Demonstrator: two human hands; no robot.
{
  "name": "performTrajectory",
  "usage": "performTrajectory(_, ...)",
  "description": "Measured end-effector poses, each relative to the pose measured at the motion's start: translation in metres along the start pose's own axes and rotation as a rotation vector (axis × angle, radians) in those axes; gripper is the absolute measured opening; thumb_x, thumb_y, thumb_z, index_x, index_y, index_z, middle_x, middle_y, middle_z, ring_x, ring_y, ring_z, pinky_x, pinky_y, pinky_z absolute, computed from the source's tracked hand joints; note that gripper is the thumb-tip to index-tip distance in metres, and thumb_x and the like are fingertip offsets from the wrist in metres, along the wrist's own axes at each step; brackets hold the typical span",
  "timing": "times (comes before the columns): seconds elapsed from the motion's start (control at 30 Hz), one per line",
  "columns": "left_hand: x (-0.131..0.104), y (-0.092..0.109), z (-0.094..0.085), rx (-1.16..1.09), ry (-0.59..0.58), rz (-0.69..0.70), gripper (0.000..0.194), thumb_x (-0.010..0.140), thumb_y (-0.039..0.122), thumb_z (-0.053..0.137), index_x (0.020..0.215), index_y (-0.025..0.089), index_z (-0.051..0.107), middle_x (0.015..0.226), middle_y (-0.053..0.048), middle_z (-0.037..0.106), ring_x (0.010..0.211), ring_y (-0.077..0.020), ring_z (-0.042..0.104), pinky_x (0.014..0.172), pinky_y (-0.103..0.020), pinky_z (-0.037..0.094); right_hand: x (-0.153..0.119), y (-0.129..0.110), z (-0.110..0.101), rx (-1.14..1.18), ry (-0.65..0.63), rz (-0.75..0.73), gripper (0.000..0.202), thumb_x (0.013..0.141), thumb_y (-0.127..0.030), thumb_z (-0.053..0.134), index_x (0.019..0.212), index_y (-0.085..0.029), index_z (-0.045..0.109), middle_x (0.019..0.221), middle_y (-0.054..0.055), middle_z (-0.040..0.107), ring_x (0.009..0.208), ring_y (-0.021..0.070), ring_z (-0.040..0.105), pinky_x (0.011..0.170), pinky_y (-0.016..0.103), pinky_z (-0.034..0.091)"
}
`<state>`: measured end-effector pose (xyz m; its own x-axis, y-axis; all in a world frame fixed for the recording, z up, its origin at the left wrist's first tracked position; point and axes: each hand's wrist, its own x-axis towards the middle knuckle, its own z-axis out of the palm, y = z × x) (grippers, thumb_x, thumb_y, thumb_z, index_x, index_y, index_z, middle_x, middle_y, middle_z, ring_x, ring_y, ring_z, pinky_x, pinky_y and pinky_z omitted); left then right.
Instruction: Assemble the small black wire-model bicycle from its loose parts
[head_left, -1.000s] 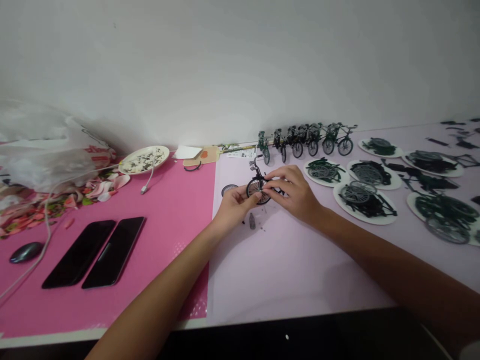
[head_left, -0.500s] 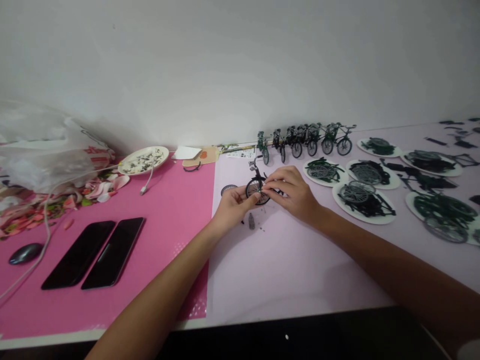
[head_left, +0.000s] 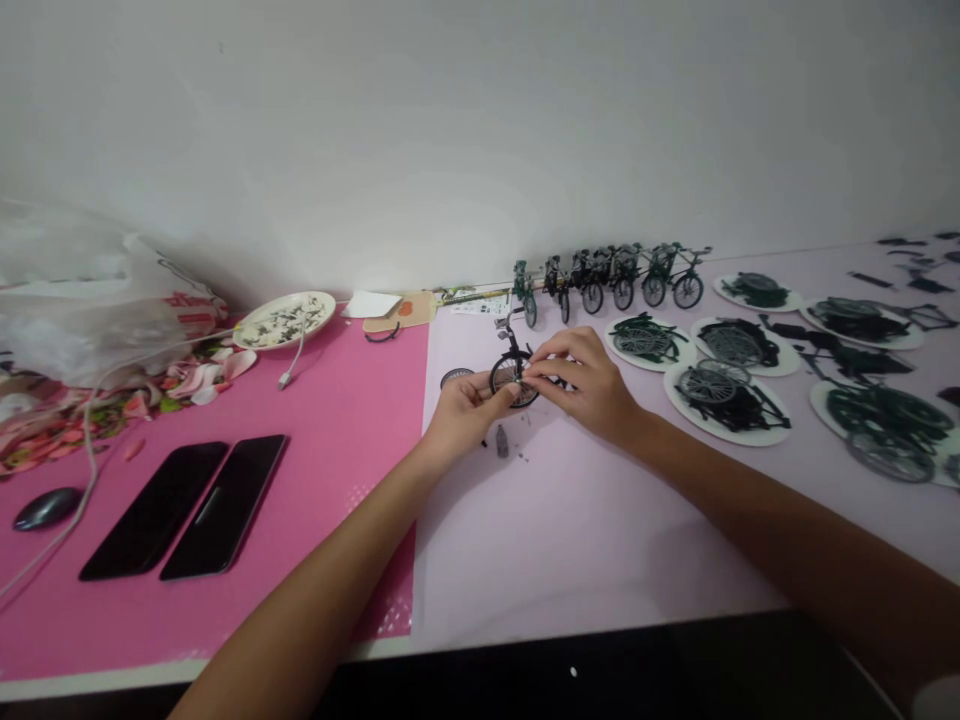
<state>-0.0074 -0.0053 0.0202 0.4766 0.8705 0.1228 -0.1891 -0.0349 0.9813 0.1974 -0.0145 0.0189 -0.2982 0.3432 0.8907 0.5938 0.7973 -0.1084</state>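
A small black model bicycle is held between both hands over the pale sheet, its handlebar pointing up. My left hand pinches its front wheel near the hub. From the other side, my right hand closes thumb and fingers by the same hub; the fingers hide the rest of the frame, and any tiny part in them is too small to make out. Behind my left fingers lies a loose wheel. A small grey piece and some specks rest on the sheet below the hands.
Finished-looking model bicycles stand in a row by the wall. Several white plates of bike parts cover the right. Two black phones, a mouse, a cable, a plate of small parts and a plastic bag occupy the left.
Both hands keep their pinch at the front wheel, almost unmoved. The whole view has shifted very slightly.
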Motion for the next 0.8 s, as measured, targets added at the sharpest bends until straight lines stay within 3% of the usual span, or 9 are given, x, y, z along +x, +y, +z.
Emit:
performTrajectory(0.57,-0.0004,-0.0003,0.0001,0.010,0.014,-0.008,0.040,0.080,0.046,0.087,0.104,0.014,0.082,0.105,-0.010,0.082,0.103,-0.0263,0.076,0.103,-0.047,0.061,-0.0036,0.0020,-0.0001,-0.057,-0.027,0.045,0.010,0.094,-0.020,0.076,0.096,-0.030,0.077,0.099,0.007,0.070,0.099,0.0276,0.061,0.084,0.047,0.053)
performTrajectory(0.8,-0.0005,0.0001,0.0009,0.001,0.015,-0.011,0.041,0.080,0.046,0.087,0.104,0.014,0.082,0.106,-0.010,0.082,0.104,-0.0273,0.076,0.104,-0.047,0.061,-0.0010,-0.0013,0.0012,-0.093,0.043,-0.010,0.008,0.095,-0.020,0.075,0.092,-0.027,0.075,0.097,0.007,0.068,0.096,0.0257,0.060,0.080,0.044,0.053)
